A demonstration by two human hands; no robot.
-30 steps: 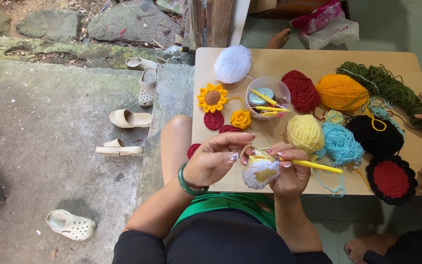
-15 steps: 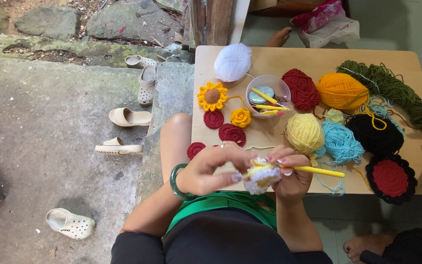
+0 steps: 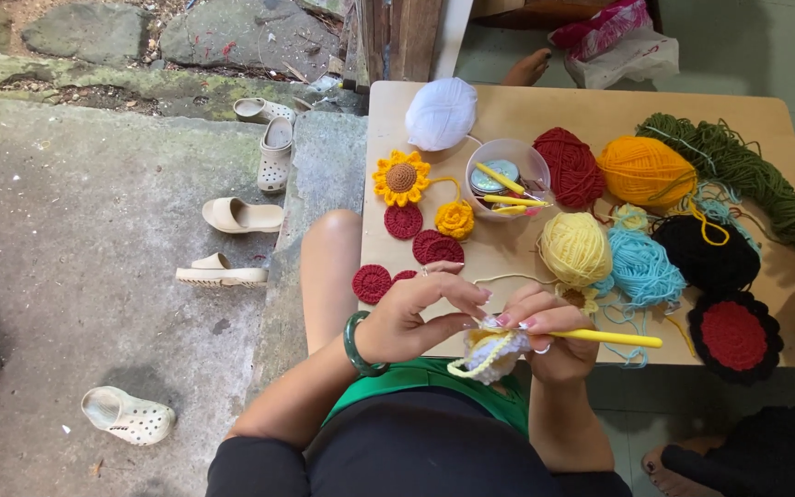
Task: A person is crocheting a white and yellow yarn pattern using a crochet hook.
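Both hands are closed up: left hand (image 3: 416, 317) pinches the crochet piece (image 3: 489, 354), right hand (image 3: 549, 336) grips the yellow hook (image 3: 614, 339), near the surface (image 3: 508, 258) edge. Yarn's best kept snug.

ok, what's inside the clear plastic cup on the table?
The cup holds yellow crochet hooks lying across a round grey-blue tin, with a bit of pink at the right rim. Whatever sits below the tin and hooks is covered.
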